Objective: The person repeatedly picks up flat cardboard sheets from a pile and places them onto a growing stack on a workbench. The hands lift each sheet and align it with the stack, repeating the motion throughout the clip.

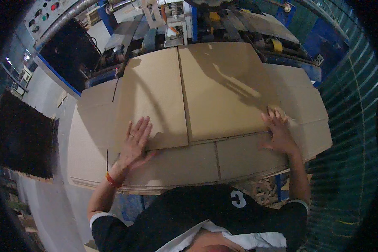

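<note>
A folded brown cardboard sheet (227,92), with a dark gap running down its middle, lies flat on top of wider flattened cardboard sheets (176,166). My left hand (137,140) rests with fingers stretched out on the near left part of the folded sheet. At its near right corner is my right hand (278,131), fingers spread over the edge and apart from each other. Neither hand grips anything that I can see. The far edge of the folded sheet reaches the rollers and belts of a machine (151,40).
A control panel (44,17) with buttons stands at the far left, above a blue-edged dark machine panel (67,54). Green corrugated sheeting (348,147) runs along the right. A dark brown stack (23,134) stands left on the grey floor (56,201). Scraps (260,193) lie below the cardboard.
</note>
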Demonstrator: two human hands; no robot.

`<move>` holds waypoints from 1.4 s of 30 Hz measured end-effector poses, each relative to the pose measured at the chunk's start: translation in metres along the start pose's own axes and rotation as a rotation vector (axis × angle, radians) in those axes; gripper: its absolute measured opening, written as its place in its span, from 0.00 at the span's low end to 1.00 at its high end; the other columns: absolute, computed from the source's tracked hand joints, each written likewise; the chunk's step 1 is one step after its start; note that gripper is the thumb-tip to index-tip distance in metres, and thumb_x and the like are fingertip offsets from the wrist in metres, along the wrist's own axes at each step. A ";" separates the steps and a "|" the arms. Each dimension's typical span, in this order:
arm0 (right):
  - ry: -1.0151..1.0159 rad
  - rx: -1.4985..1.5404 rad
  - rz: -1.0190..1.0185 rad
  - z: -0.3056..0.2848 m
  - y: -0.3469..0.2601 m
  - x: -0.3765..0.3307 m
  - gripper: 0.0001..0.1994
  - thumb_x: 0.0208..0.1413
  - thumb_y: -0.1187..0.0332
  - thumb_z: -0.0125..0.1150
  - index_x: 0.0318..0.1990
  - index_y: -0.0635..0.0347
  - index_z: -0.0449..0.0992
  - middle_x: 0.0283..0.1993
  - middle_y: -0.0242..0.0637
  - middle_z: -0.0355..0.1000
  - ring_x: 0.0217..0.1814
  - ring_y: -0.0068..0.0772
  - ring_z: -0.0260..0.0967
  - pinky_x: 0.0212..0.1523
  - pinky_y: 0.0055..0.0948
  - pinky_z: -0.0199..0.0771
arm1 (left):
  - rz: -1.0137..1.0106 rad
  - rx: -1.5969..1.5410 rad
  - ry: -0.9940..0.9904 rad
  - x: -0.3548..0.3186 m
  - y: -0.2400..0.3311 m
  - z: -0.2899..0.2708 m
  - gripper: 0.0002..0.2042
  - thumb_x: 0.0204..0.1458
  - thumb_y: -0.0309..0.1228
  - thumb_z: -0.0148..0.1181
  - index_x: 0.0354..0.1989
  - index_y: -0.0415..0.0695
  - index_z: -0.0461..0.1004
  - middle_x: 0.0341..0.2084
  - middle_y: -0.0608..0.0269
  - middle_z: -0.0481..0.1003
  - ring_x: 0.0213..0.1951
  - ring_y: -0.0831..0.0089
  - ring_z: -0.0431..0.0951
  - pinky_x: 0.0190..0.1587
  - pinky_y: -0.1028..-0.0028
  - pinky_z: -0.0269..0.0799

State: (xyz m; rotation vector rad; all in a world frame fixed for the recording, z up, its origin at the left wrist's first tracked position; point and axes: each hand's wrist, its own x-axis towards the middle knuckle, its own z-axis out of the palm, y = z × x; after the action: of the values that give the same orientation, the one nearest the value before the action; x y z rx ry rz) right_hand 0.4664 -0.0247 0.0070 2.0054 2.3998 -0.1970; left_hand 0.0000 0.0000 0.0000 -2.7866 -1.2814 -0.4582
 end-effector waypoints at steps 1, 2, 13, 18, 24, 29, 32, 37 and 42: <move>0.012 -0.015 -0.008 0.002 -0.001 -0.006 0.45 0.37 0.49 0.65 0.64 0.48 0.50 0.70 0.41 0.38 0.72 0.48 0.30 0.63 0.59 0.29 | 0.031 0.017 0.038 -0.004 -0.008 0.001 0.44 0.37 0.43 0.65 0.63 0.45 0.49 0.62 0.53 0.51 0.64 0.55 0.49 0.64 0.51 0.39; 0.056 -0.040 -0.055 0.005 -0.001 -0.009 0.45 0.37 0.49 0.65 0.64 0.48 0.51 0.69 0.42 0.39 0.71 0.48 0.31 0.63 0.57 0.33 | 0.064 0.032 0.075 -0.007 -0.015 0.002 0.43 0.37 0.42 0.64 0.62 0.44 0.50 0.62 0.54 0.52 0.63 0.54 0.51 0.64 0.51 0.41; 0.096 -0.008 0.056 0.024 0.039 0.101 0.36 0.50 0.43 0.50 0.65 0.41 0.48 0.70 0.35 0.39 0.70 0.51 0.35 0.63 0.57 0.38 | 0.105 0.212 0.240 0.072 -0.086 0.030 0.33 0.46 0.40 0.55 0.60 0.43 0.53 0.56 0.58 0.62 0.60 0.61 0.58 0.63 0.54 0.46; 0.076 -0.094 0.335 0.020 0.046 0.163 0.33 0.54 0.44 0.43 0.65 0.42 0.48 0.70 0.38 0.37 0.70 0.52 0.33 0.65 0.48 0.41 | -0.208 0.381 0.229 0.120 -0.100 0.040 0.30 0.50 0.40 0.53 0.60 0.43 0.53 0.55 0.54 0.62 0.60 0.60 0.56 0.62 0.56 0.47; 0.114 0.046 0.186 0.025 0.053 0.124 0.37 0.51 0.42 0.48 0.63 0.55 0.51 0.66 0.48 0.48 0.68 0.54 0.42 0.65 0.46 0.41 | -0.154 0.104 0.432 0.062 -0.077 0.005 0.35 0.44 0.35 0.63 0.61 0.41 0.53 0.56 0.48 0.60 0.59 0.52 0.57 0.60 0.57 0.49; 0.395 0.092 0.269 0.022 0.078 -0.032 0.35 0.52 0.45 0.49 0.60 0.62 0.57 0.63 0.55 0.52 0.66 0.55 0.45 0.64 0.44 0.45 | -0.841 -0.388 0.811 -0.117 -0.067 -0.041 0.30 0.52 0.31 0.56 0.61 0.38 0.50 0.60 0.51 0.55 0.59 0.62 0.57 0.61 0.63 0.49; 0.757 -0.160 0.982 0.044 0.079 -0.088 0.36 0.52 0.43 0.48 0.59 0.64 0.58 0.63 0.55 0.51 0.67 0.55 0.44 0.64 0.45 0.44 | -1.236 -0.314 1.133 -0.186 -0.075 -0.032 0.28 0.52 0.38 0.55 0.56 0.33 0.55 0.54 0.46 0.60 0.53 0.59 0.64 0.54 0.63 0.60; 0.542 -0.025 1.141 0.076 0.089 -0.108 0.36 0.53 0.43 0.45 0.60 0.65 0.58 0.64 0.56 0.50 0.68 0.55 0.42 0.65 0.48 0.41 | -1.605 -0.161 0.879 -0.235 -0.114 0.023 0.30 0.52 0.45 0.54 0.53 0.31 0.59 0.49 0.40 0.64 0.48 0.55 0.69 0.49 0.61 0.67; 0.922 0.118 1.084 0.085 0.101 -0.099 0.27 0.55 0.54 0.51 0.58 0.61 0.62 0.61 0.50 0.58 0.65 0.49 0.50 0.63 0.40 0.48 | -1.566 0.277 0.227 -0.247 -0.130 -0.004 0.33 0.51 0.47 0.52 0.58 0.34 0.56 0.53 0.41 0.61 0.51 0.53 0.66 0.53 0.59 0.63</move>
State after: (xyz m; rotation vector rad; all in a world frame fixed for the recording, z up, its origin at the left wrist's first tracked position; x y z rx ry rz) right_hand 0.5772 -0.1129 -0.0778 3.5817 1.0404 0.7367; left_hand -0.2500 -0.0967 -0.0768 -0.9560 -2.8184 -0.4735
